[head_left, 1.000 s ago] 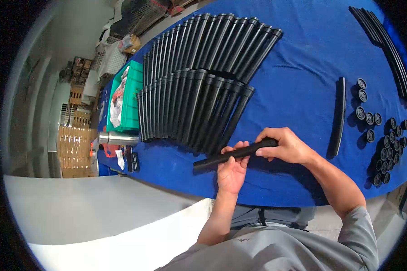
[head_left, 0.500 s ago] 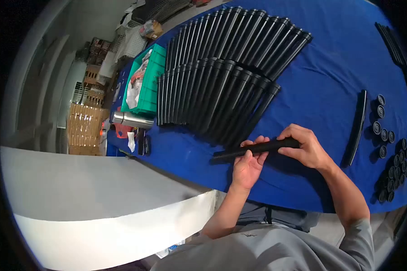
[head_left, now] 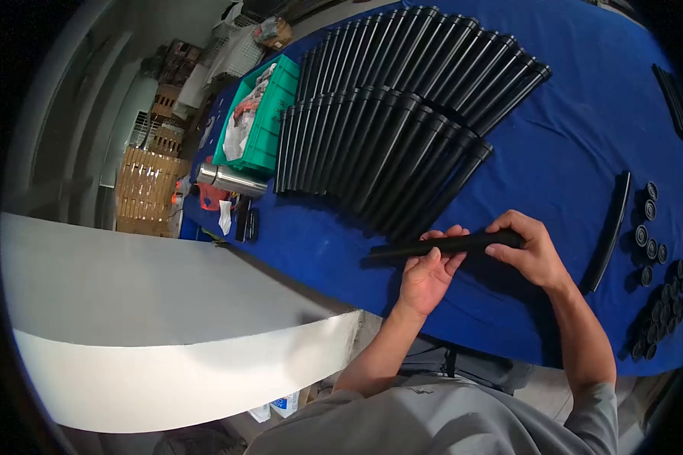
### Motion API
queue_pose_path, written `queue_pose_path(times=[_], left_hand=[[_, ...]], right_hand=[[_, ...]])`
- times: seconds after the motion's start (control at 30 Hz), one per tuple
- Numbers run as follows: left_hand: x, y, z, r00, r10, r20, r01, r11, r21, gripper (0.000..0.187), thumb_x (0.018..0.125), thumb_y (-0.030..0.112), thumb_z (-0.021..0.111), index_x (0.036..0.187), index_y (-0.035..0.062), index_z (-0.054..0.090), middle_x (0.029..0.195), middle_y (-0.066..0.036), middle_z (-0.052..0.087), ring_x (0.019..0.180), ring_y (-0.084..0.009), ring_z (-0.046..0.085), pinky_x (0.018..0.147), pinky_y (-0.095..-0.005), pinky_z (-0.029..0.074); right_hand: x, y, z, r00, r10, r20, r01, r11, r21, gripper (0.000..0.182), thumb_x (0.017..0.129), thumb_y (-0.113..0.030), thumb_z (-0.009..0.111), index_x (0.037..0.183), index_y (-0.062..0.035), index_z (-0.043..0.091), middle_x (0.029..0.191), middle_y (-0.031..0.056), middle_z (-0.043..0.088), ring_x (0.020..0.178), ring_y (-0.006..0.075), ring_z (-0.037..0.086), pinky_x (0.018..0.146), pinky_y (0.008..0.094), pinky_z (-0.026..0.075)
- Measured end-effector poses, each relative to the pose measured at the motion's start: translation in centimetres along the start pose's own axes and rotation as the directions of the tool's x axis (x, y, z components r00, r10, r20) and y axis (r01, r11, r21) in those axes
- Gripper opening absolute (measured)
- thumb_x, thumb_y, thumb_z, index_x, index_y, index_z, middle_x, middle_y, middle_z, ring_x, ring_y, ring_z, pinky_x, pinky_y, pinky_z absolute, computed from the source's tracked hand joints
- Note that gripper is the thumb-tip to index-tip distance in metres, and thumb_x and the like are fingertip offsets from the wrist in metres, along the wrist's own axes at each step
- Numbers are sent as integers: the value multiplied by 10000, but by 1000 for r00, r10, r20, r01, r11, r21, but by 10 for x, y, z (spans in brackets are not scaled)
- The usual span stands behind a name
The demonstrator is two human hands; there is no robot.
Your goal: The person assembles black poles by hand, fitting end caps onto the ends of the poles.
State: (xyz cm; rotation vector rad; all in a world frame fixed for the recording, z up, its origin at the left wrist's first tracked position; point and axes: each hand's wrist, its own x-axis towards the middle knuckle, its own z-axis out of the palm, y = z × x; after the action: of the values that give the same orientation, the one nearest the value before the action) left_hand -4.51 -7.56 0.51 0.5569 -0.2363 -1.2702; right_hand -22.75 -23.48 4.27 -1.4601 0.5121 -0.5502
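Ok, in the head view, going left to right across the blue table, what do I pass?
Steel flask → green crate → rows of black tubes → left hand → right hand, both holding one black tube → lone curved black strip → black caps.

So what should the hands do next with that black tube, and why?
Probably lay the black tube beside the front row of tubes. Both hands hold it, the left hand mid-length and the right hand at its end, just in front of the row's near end, where the blue cloth is bare.
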Motion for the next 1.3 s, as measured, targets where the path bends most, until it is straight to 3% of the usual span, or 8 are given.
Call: queue_pose_path(times=[0.07,0.17,0.27,0.5,0.6,0.8,0.87,1.3], left_hand=[[0,0,-1,1000,-3,-3,3,1000,-20,273,987,37,634,1251,80,583,1455,-181,548,1433,-340,464,1164,-471,474],[0,0,-2,1000,-2,10,2,1000,-1,257,992,42,630,1242,83,592,1446,-170,559,1424,-323,478,1158,-458,478],[1,1,1,1000,-12,16,12,1000,11,235,1001,64,630,1232,100,608,1429,-145,582,1403,-289,508,1153,-430,478],[1,0,0,1000,-4,5,4,1000,-25,239,1000,61,630,1236,70,590,1456,-185,547,1441,-339,455,1152,-464,487],[0,0,0,1000,-2,6,2,1000,-31,248,997,64,636,1240,68,588,1453,-183,549,1440,-339,456,1154,-464,485],[1,-1,-2,1000,3,21,-3,1000,10,306,981,67,657,1277,65,578,1457,-189,545,1441,-343,454,1166,-469,471],[1,-1,-2,1000,2,20,-2,1000,13,319,978,64,660,1285,64,576,1458,-192,545,1442,-346,451,1174,-473,461],[0,0,-1,1000,17,4,-17,997,-81,316,959,6,657,1265,39,588,1451,-211,554,1446,-368,441,1185,-498,448]], right_hand=[[1,8,0,979,-205,-2,202,964,-171,233,868,-106,788,1050,-7,679,844,22,658,754,94,638,656,253,504],[0,-12,-1,955,292,45,-294,929,225,247,834,-94,797,1040,-16,684,883,35,658,832,127,634,737,303,501],[2,3,0,972,-233,-6,227,952,-203,249,845,-102,793,1045,-8,678,880,45,664,822,129,640,724,298,510],[1,-9,-2,960,273,55,-278,935,222,240,863,-90,785,1056,-13,666,904,39,670,800,96,642,677,257,514],[3,6,2,990,-138,-24,136,987,-87,233,886,-101,782,1058,-5,659,852,29,665,732,77,638,629,222,521],[1,-6,-2,968,247,43,-250,937,245,221,873,-69,789,1050,-12,669,932,32,651,752,63,611,645,219,488],[2,16,-1,988,-151,-34,150,988,-28,226,885,-99,792,1056,-15,670,900,17,651,722,65,601,651,217,478],[1,2,-2,997,73,-8,-72,992,106,249,906,-153,790,1071,-14,666,812,5,642,716,72,619,626,232,502]])
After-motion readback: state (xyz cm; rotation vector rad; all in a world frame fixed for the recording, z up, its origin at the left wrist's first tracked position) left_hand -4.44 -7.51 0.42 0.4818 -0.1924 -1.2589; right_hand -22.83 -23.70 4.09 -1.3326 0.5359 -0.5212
